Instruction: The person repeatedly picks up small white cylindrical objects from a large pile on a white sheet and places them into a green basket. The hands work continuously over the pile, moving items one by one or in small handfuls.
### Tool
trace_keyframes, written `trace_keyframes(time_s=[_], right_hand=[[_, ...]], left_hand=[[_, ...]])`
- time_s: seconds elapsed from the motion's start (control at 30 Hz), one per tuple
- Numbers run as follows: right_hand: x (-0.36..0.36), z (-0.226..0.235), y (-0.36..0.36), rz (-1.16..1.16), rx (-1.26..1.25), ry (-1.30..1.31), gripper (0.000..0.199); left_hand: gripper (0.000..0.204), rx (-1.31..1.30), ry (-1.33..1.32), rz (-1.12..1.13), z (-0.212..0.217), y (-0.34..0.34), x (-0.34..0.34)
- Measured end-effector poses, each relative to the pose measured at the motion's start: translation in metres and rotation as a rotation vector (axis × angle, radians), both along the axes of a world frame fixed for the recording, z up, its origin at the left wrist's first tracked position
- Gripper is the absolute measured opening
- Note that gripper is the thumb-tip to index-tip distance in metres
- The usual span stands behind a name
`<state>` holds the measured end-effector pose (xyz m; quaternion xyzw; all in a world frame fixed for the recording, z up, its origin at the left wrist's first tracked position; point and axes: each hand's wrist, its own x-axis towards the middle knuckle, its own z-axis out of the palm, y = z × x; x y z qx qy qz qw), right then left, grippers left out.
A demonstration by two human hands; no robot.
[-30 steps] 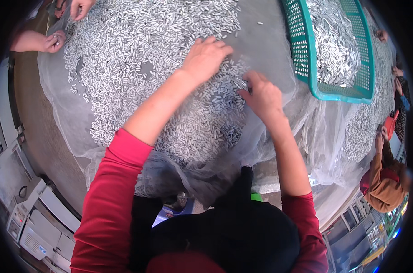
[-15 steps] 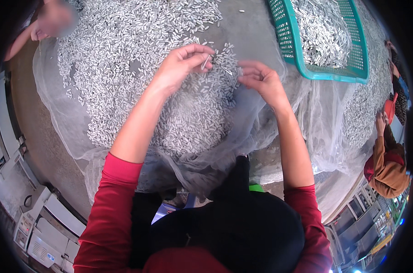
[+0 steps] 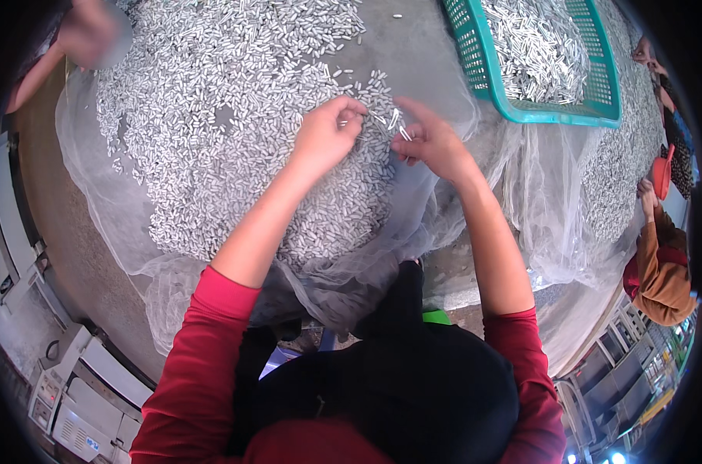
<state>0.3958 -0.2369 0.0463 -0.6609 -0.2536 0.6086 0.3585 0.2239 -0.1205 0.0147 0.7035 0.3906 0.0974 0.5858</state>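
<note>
A broad layer of small silver capsule-shaped pieces covers the surface before me. Over its right part, my left hand has thumb and fingers pinched together. A thin pale piece shows just beyond its fingertips; whether they grip it is hard to see. Facing it, my right hand holds a few slim, longer silver pieces between thumb and curled fingers, its index finger blurred and stretched forward. Right of the layer stands a green plastic basket with many slim silver sticks in it.
Translucent mesh sheeting lies under the layer and hangs over the near edge. Another person's hand is at the upper left. At the far right sits a person in a brown sleeve, beside a red scoop-like thing. Pale machinery stands lower left.
My left hand has moved right and slightly down, closer to my right hand. The right hand has shifted a little left and down, and slim pieces now show in its fingers.
</note>
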Motion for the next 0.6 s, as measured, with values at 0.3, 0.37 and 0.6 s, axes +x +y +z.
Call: trace_keyframes(time_s=[0.3, 0.37, 0.6], right_hand=[[0.01, 0.023, -0.009, -0.008, -0.081, 0.105, 0.08], [0.01, 0.028, -0.012, 0.007, -0.113, 0.056, 0.082], [0.031, 0.029, -0.013, 0.013, -0.129, 0.253, 0.077]], left_hand=[[0.018, 0.6, -0.001, -0.248, -0.003, -0.005, 0.018], [0.018, 0.717, 0.035, -0.33, -0.005, -0.007, 0.023], [0.015, 0.524, 0.116, -0.369, 0.004, 0.016, 0.027]])
